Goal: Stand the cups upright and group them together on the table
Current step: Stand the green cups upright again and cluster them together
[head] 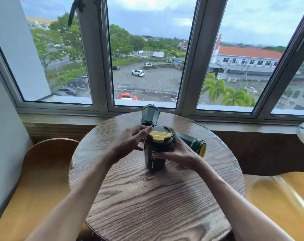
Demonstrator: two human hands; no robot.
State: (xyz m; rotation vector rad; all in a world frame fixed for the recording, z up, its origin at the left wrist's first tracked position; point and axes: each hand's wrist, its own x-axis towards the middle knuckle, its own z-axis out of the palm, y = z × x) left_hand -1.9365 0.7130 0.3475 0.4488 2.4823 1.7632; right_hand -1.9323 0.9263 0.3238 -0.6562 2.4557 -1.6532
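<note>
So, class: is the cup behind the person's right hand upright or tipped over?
Tipped over. The cup lies on its side on the table, its yellow lid facing sideways, behind the right hand.

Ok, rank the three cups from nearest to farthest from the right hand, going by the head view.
1. Upright cup, table centre: the right hand wraps its side.
2. Cup lying on its side, just behind and right of that hand, yellow lid pointing right.
3. Far cup, tipped over at the table's window edge, beyond the left hand.
</note>
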